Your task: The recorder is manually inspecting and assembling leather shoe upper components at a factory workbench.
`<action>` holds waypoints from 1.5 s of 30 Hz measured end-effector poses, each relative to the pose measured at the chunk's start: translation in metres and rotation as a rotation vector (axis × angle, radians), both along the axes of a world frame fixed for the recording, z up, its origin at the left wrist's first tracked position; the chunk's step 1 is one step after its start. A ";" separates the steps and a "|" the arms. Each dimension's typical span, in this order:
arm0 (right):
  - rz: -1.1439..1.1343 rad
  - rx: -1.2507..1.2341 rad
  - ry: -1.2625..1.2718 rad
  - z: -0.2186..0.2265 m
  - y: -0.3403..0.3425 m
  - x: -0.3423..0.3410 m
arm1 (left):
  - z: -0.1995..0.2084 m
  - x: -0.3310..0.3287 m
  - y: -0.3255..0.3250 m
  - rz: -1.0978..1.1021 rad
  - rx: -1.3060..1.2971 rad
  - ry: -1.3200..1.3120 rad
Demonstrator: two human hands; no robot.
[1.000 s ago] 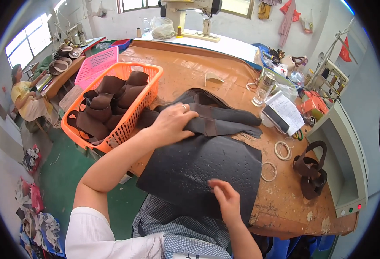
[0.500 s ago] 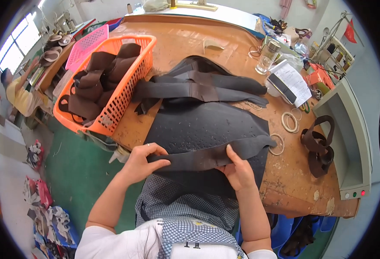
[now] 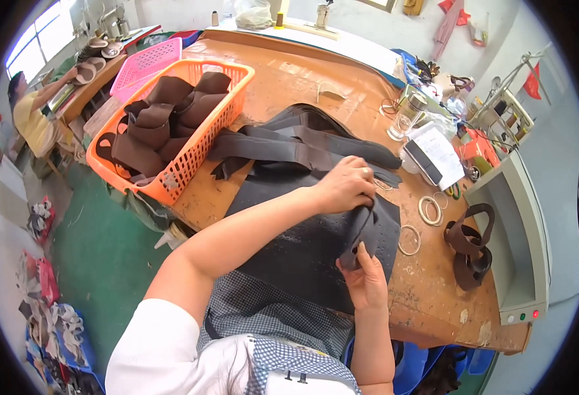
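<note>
A dark brown-black strip of leather-like material is folded between my two hands over the right part of a black mat. My left hand reaches across and pinches the strip's upper end. Below it, my right hand grips the lower end, thumb on top. Just beyond lies a pile of similar long strips, dark grey with brown middle patches. How the strip's ends meet is partly covered by my fingers.
An orange basket full of brown curved pieces stands left, a pink basket behind it. At right are cream rings, brown looped bands, a grey machine housing, a glass jar and papers. Another person sits far left.
My left hand has swung right and away from me, carrying its end of the strip over to the right hand's side. The strip, stretched out straight before, is now folded.
</note>
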State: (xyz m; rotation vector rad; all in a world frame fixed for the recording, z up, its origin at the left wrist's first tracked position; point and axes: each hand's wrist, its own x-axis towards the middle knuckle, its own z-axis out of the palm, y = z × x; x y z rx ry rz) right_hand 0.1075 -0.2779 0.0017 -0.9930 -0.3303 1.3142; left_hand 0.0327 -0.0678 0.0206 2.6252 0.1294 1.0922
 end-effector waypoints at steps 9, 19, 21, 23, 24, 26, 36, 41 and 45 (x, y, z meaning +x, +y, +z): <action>-0.076 -0.066 -0.018 -0.026 0.020 -0.003 | -0.038 -0.027 -0.034 0.418 -0.065 0.104; -0.122 -0.005 -0.026 -0.027 0.046 -0.041 | -0.017 -0.136 -0.176 0.564 -0.535 -0.280; -0.077 0.037 -0.047 -0.024 0.047 -0.048 | -0.013 -0.133 -0.177 0.601 -0.679 -0.117; -0.052 0.050 -0.068 -0.020 0.043 -0.056 | -0.018 -0.130 -0.169 0.588 -0.915 -0.160; -0.029 0.063 -0.088 -0.018 0.040 -0.060 | -0.017 -0.130 -0.167 0.585 -0.919 -0.160; -0.017 0.040 -0.108 -0.012 0.034 -0.069 | -0.016 -0.130 -0.163 0.491 -1.144 -0.227; 0.285 -0.052 -0.262 -0.009 -0.016 -0.051 | -0.021 -0.133 -0.156 0.316 -1.625 -0.379; 0.171 0.064 -0.048 -0.011 -0.011 -0.063 | -0.030 -0.132 -0.170 0.267 -1.590 -0.345; 0.101 0.081 -0.065 -0.025 -0.010 -0.059 | -0.011 -0.130 -0.170 0.381 -1.597 -0.327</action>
